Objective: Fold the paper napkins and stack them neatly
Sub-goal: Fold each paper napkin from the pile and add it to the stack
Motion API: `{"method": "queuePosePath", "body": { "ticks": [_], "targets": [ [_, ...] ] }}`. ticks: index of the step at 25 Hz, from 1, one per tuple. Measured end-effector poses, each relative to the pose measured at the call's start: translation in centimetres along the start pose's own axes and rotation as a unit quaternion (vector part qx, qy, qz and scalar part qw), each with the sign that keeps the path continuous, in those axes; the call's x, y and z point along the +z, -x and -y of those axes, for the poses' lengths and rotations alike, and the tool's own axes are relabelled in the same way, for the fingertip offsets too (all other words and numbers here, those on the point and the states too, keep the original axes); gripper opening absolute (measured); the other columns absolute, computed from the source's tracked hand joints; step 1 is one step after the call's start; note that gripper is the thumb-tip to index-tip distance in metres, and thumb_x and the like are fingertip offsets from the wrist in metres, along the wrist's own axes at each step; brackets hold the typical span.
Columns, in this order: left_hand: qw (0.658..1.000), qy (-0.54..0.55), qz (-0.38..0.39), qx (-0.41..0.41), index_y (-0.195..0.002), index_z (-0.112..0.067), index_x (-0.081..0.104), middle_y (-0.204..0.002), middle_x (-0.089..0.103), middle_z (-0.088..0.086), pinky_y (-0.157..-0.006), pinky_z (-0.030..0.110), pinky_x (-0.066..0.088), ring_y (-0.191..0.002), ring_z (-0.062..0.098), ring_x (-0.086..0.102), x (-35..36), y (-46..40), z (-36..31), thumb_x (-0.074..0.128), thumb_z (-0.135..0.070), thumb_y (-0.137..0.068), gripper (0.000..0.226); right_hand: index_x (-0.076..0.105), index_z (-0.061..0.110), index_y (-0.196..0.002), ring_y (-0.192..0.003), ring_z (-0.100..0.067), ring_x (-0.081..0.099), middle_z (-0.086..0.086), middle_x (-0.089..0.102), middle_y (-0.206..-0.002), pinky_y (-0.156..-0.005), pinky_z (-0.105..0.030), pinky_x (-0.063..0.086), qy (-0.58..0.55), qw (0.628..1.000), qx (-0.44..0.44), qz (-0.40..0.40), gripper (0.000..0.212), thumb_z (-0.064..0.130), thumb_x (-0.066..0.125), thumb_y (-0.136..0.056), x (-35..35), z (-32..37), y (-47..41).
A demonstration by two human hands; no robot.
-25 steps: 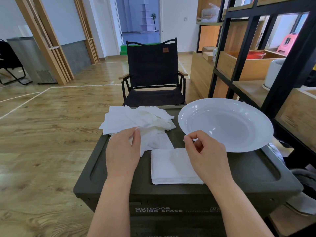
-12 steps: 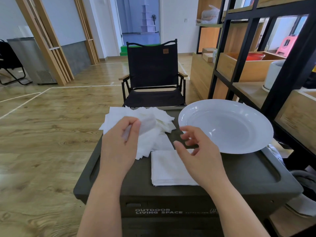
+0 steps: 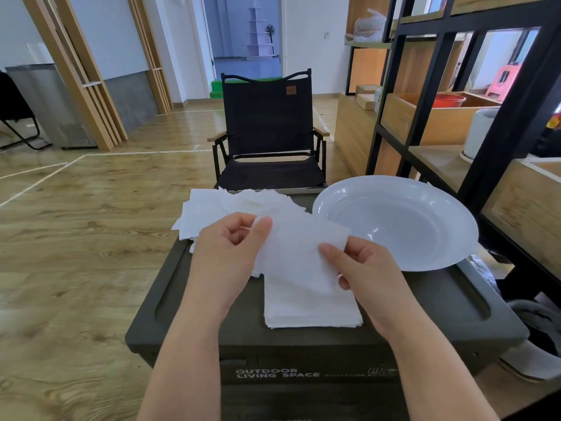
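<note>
One white paper napkin [image 3: 299,253] is held up flat above the dark box lid [image 3: 425,302]. My left hand [image 3: 226,253] pinches its left edge between thumb and fingers. My right hand [image 3: 364,275] pinches its right edge. Under the held napkin lies a neat stack of folded napkins [image 3: 312,311] near the lid's front. A loose pile of unfolded napkins [image 3: 224,205] lies at the lid's far left, partly hidden by my left hand and the held napkin.
A large white plate [image 3: 403,226] sits on the lid's far right. A black folding chair [image 3: 267,135] stands just behind the box. A black metal shelf with wooden crates [image 3: 473,117] runs close along the right. Wooden floor lies to the left.
My left hand lifted one napkin off the loose pile and brought it over the folded stack. My right hand came in and took hold of its right edge.
</note>
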State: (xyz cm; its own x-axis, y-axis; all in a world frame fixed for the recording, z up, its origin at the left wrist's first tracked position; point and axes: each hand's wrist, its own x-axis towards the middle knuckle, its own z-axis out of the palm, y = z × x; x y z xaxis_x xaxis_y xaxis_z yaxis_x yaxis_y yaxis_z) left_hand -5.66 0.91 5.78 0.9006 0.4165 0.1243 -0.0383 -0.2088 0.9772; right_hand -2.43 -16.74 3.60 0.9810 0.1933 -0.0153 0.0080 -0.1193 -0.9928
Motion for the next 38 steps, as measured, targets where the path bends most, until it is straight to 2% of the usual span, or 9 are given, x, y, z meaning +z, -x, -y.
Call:
{"method": "queuePosePath", "body": {
  "ticks": [3, 6, 10, 13, 17, 25, 31, 35, 38],
  "targets": [
    [0.980, -0.170, 0.058, -0.084, -0.077, -0.025, 0.071, -0.079, 0.071, -0.008, -0.070, 0.027, 0.046, -0.077, 0.009, 0.063, -0.1, -0.3, 1.4, 0.061, -0.041, -0.088, 0.021, 0.061, -0.006, -0.083, -0.067, -0.034, 0.058, -0.019, 0.066, -0.076, -0.063, -0.033, 0.050, 0.118, 0.992, 0.021, -0.037, 0.044, 0.037, 0.057, -0.090, -0.5, -1.1, -0.5],
    [0.953, -0.252, 0.107, -0.134, -0.078, -0.020, 0.073, -0.079, 0.073, 0.002, -0.072, 0.028, 0.048, -0.074, 0.015, 0.064, 0.0, -0.5, 2.1, 0.060, -0.038, -0.090, 0.026, 0.053, -0.003, -0.065, -0.052, -0.016, 0.038, -0.010, 0.042, -0.060, -0.054, -0.022, 0.033, 0.226, 0.971, 0.044, -0.063, 0.047, 0.037, 0.055, -0.090, -0.8, -1.3, -0.5],
    [0.943, -0.280, 0.100, -0.147, -0.078, -0.013, 0.073, -0.074, 0.072, 0.003, -0.062, 0.024, 0.047, -0.065, 0.016, 0.062, 0.5, -0.5, 2.3, 0.063, -0.036, -0.087, 0.027, 0.066, 0.002, -0.074, -0.056, -0.010, 0.050, -0.007, 0.063, -0.068, -0.052, -0.017, 0.036, 0.323, 0.941, 0.029, -0.100, 0.038, 0.038, 0.061, -0.087, -0.8, -1.9, -0.6],
    [0.932, -0.306, 0.103, -0.165, -0.076, -0.014, 0.070, -0.072, 0.070, 0.000, -0.058, 0.023, 0.044, -0.065, 0.016, 0.061, 0.5, -0.6, 2.7, 0.066, -0.035, -0.085, 0.024, 0.064, 0.009, -0.072, -0.058, -0.004, 0.051, 0.009, 0.060, -0.068, -0.052, -0.014, 0.033, 0.358, 0.928, 0.036, -0.098, 0.031, 0.038, 0.063, -0.085, -0.6, -2.1, -0.5],
    [0.918, -0.341, 0.100, -0.179, -0.078, -0.020, 0.064, -0.083, 0.070, 0.000, -0.061, 0.024, 0.046, -0.075, 0.014, 0.064, 0.7, -0.7, 3.0, 0.071, -0.039, -0.080, 0.020, 0.048, 0.020, -0.062, -0.056, -0.006, 0.046, 0.008, 0.050, -0.061, -0.049, -0.018, 0.031, 0.416, 0.901, 0.055, -0.105, 0.034, 0.042, 0.063, -0.083, -0.2, -2.1, -0.4],
    [0.919, -0.392, -0.030, 0.010, -0.109, -0.022, 0.052, -0.105, 0.051, -0.002, -0.075, 0.025, 0.037, -0.103, 0.018, 0.048, 1.1, -1.6, 5.9, 0.067, -0.030, -0.081, 0.033, 0.035, 0.020, -0.051, -0.047, -0.010, 0.038, 0.004, 0.038, -0.049, -0.053, -0.020, 0.038, 0.369, 0.915, -0.066, -0.147, 0.048, 0.039, 0.056, -0.089, 1.3, -0.9, 0.2],
    [0.899, -0.404, -0.147, 0.085, -0.090, -0.013, 0.067, -0.082, 0.062, -0.002, -0.062, 0.021, 0.034, -0.078, 0.015, 0.057, 0.4, -1.9, 5.7, 0.053, -0.027, -0.093, 0.020, 0.037, 0.024, -0.051, -0.047, -0.009, 0.040, 0.006, 0.040, -0.049, -0.052, -0.013, 0.030, 0.336, 0.925, -0.110, -0.140, 0.045, 0.038, 0.058, -0.089, 1.5, -0.9, 0.1],
    [0.947, -0.263, -0.089, 0.164, -0.088, -0.027, 0.061, -0.083, 0.060, -0.017, -0.065, 0.015, 0.038, -0.078, 0.003, 0.055, -0.8, -0.9, 2.0, 0.053, -0.031, -0.093, 0.011, 0.055, 0.032, -0.084, -0.072, 0.000, 0.055, 0.016, 0.058, -0.077, -0.063, -0.006, 0.036, 0.235, 0.957, -0.126, -0.116, 0.010, 0.036, 0.063, -0.086, 1.9, -0.5, 0.0],
    [0.985, -0.068, 0.096, 0.130, -0.083, -0.029, 0.065, -0.075, 0.064, -0.018, -0.063, 0.010, 0.042, -0.069, -0.001, 0.056, -1.7, 0.5, -1.1, 0.056, -0.032, -0.092, 0.013, 0.037, 0.040, -0.130, -0.105, 0.002, 0.050, 0.026, 0.046, -0.115, -0.089, -0.015, 0.041, 0.120, 0.988, -0.086, -0.043, 0.054, 0.038, 0.064, -0.084, 1.9, -0.1, 0.1]
  ]
}}
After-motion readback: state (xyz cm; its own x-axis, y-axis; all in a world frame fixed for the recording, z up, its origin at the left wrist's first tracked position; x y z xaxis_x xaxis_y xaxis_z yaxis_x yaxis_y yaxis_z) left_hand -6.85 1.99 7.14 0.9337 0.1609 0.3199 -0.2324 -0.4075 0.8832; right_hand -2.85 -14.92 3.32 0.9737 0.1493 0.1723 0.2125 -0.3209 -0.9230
